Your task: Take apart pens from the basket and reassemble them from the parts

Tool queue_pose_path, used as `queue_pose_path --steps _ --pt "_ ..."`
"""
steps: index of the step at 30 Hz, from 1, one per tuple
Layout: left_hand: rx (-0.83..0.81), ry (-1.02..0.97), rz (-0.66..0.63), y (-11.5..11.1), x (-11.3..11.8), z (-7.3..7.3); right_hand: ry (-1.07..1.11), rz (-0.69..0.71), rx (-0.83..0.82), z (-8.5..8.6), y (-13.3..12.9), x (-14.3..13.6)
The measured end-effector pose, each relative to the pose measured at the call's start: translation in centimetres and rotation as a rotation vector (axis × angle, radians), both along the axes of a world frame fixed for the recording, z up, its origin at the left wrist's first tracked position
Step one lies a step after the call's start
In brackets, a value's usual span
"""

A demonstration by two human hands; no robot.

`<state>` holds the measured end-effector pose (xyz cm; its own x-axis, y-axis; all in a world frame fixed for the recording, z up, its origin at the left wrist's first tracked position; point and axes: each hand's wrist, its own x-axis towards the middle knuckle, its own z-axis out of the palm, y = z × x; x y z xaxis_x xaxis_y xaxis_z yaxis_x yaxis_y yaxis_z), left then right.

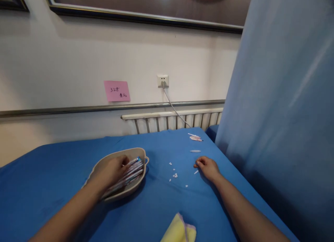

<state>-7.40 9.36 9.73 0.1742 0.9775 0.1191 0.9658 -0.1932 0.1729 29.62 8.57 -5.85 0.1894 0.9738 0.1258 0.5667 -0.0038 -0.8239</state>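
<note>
My left hand (116, 169) is inside a beige basket (104, 158), its curled fingers at a bundle of clear-wrapped, pen-like sticks (134, 170); what it pinches is hard to make out. Over the blue cloth to the right, my right hand (207, 167) has its fingertips closed on a small orange-brown piece (195, 165). A short white piece (196, 172) lies just below those fingers. Farther back are a white pointed piece (195, 151) and a small group of thin sticks (195, 138). Small white bits (175, 175) are scattered between the basket and my right hand.
A yellow cloth (180, 229) lies at the near edge of the blue-covered surface (156, 207). A blue curtain (273, 95) hangs along the right side. Behind are a railing (172, 114), a wall socket (163, 81) with a cable, and a pink note (117, 91).
</note>
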Motion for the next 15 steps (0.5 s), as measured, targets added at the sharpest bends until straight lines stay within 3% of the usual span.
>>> queue_pose_path --steps 3,7,11,15 --pt "-0.046 0.052 0.006 0.7 -0.5 -0.9 0.025 -0.024 0.025 -0.2 0.1 0.1" --pt "-0.001 0.084 -0.015 0.2 1.0 -0.4 0.069 -0.061 0.065 -0.6 0.6 0.4" --pt "0.160 -0.084 -0.166 -2.5 6.0 -0.4 0.131 -0.130 0.105 -1.0 1.4 0.9" --pt "0.056 -0.364 -0.438 -5.8 13.1 -3.6 0.195 -0.207 0.135 -1.0 1.6 1.4"
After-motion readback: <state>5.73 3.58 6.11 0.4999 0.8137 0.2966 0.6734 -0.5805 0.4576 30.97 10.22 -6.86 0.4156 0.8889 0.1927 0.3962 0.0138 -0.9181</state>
